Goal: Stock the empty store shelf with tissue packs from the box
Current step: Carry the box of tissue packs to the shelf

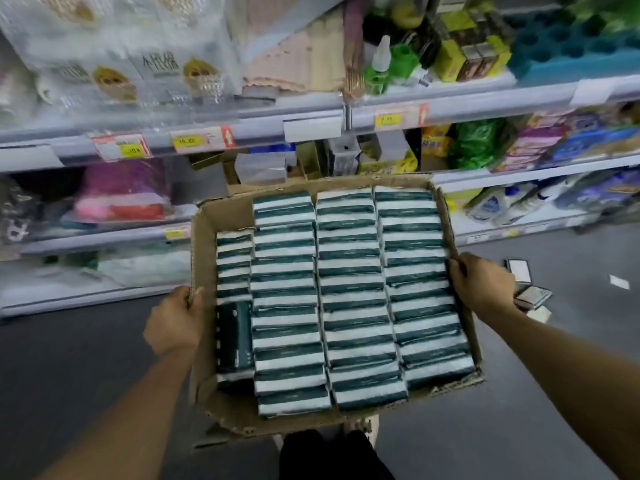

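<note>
An open cardboard box (202, 244) is held up in front of me, packed with several rows of green-and-white tissue packs (349, 296). My left hand (175, 322) grips the box's left wall, fingers curled over its rim. My right hand (481, 284) grips the right wall the same way. One pack (235, 336) lies flat at the box's lower left. Beyond the box's far edge is a shelf (104, 233) holding pink and red goods.
Store shelving fills the upper half of the view, with wrapped paper rolls (114, 53) at top left, bottles and green packets (478, 143) to the right, and yellow price tags (187, 142) on the rails. The dark floor (571, 265) at right has small items (526, 282) lying on it.
</note>
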Available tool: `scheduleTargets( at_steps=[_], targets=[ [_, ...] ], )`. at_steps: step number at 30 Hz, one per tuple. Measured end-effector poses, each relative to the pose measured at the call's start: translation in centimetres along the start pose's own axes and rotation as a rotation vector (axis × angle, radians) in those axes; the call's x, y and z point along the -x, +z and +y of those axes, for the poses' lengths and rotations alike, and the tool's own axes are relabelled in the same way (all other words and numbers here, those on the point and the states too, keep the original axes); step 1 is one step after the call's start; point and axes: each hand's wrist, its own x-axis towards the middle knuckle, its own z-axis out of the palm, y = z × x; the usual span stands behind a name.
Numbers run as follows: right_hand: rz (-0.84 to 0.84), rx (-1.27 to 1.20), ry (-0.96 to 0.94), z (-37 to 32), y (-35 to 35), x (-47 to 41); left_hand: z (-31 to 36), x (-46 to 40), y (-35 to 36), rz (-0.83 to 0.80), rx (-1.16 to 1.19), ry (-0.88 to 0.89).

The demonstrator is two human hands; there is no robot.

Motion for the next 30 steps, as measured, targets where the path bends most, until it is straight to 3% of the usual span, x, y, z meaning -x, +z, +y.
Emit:
scheduleTargets(
  at_steps=[10,23,30],
  targets=[
    [-0.052,-0.008,-0.102,0.0,2.6,-4.9,1.2,-1.7,2.2,-0.055,-0.059,-0.073],
    [-0.073,-0.003,0.008,-1.0,4.0,-6.3,2.0,-2.9,3.6,-0.036,-0.05,-0.12],
    [-0.274,-0.196,0.175,-2.1,2.8,-5.8,2.4,-2.0,2.5,-0.177,0.019,-0.211]
  ],
)
